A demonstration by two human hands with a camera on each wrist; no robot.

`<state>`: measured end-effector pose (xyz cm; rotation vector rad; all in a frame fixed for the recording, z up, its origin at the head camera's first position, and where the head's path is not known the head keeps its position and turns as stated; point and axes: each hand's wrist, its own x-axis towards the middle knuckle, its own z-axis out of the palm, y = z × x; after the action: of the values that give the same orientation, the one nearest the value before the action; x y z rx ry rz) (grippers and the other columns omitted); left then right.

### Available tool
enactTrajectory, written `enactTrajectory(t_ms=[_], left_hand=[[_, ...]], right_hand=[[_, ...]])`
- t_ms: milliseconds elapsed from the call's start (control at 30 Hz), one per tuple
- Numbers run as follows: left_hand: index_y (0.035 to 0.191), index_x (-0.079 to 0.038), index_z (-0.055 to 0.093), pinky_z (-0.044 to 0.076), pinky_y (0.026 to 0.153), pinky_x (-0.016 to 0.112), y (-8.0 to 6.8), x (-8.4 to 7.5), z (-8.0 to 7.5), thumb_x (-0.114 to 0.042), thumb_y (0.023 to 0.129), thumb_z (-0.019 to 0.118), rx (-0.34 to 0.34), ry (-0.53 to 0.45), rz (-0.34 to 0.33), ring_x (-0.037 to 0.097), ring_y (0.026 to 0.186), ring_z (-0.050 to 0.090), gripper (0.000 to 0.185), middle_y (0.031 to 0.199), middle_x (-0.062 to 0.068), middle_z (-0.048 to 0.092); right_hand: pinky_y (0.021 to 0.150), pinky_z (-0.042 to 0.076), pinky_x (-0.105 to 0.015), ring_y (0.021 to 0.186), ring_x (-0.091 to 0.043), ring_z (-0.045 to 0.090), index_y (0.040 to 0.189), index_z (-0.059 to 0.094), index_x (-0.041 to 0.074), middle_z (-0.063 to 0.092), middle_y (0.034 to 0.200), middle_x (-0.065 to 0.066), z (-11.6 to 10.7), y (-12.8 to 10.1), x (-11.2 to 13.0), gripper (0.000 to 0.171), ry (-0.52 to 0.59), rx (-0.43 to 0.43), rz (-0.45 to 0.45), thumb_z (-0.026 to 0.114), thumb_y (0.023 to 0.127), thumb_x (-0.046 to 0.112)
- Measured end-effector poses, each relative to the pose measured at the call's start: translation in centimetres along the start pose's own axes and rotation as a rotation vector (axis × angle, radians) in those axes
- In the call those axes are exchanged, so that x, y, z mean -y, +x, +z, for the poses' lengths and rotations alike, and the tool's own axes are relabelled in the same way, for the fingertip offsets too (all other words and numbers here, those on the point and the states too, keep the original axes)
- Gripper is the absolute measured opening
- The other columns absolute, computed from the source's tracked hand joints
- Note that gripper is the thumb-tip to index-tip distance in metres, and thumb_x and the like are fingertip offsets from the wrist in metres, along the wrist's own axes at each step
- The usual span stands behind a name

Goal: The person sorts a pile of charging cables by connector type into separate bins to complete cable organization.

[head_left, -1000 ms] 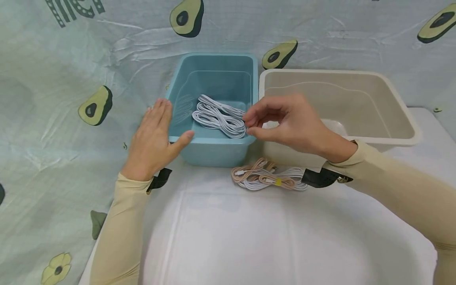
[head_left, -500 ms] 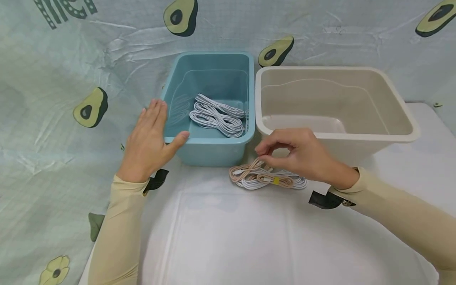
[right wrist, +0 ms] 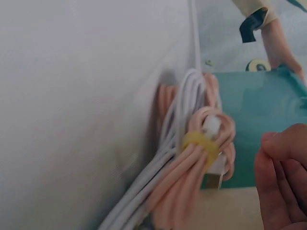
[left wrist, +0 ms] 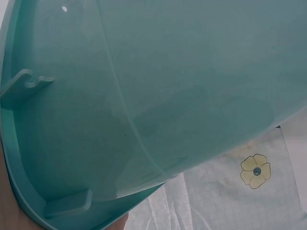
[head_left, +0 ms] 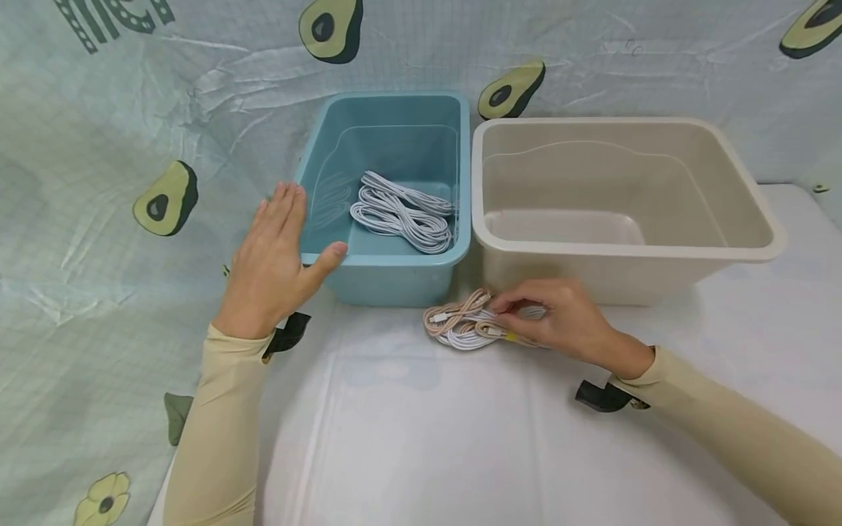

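White cloth-covered table [head_left: 460,438], smooth, faintly creased; wrinkled pale-green avocado-print sheet [head_left: 118,109] across background. Glossy teal plastic rectangular bin [head_left: 388,274] upper centre, coiled white cable [head_left: 400,214] inside. Matte beige plastic tub [head_left: 625,248] just right, touching. Left hand [head_left: 272,267] flat, fingers straight, against bin's left wall, unchanged. Right hand [head_left: 559,321], above bin a second ago, now low on table, fingers curled onto pink braided cable bundle with yellow tie [head_left: 463,315] atop white coil [head_left: 460,337], below tubs.
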<state>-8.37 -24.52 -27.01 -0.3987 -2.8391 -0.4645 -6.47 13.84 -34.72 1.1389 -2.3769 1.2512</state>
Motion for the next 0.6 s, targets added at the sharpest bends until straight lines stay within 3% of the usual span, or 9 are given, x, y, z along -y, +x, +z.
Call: enactTrajectory(t_ms=[300,600], left_hand=[[0.163,0.000,0.025,0.009,0.137,0.046,0.0,-0.1,0.0,-0.075,0.099,0.041,-0.005,-0.004,0.004,0.032,0.164,0.015,0.101,0.172,0.019,0.025],[0.162,0.001,0.025,0.009,0.138,0.044,0.0,0.0,0.1,-0.077,0.098,0.040,-0.012,-0.009,0.002,0.031,0.164,0.016,0.102,0.171,0.019,0.025]], right_hand=[[0.077,0.056,-0.010,0.083,-0.009,0.074,0.097,0.082,0.012,0.081,0.091,0.004,0.4,-1.4,-2.6,0.028,-0.096,0.080,0.068,0.090,0.073,0.000],[0.081,0.063,-0.034,0.094,-0.015,0.074,0.106,0.082,0.013,0.081,0.102,0.004,0.7,-1.6,-3.1,0.039,-0.167,0.198,0.084,0.095,0.070,0.008]])
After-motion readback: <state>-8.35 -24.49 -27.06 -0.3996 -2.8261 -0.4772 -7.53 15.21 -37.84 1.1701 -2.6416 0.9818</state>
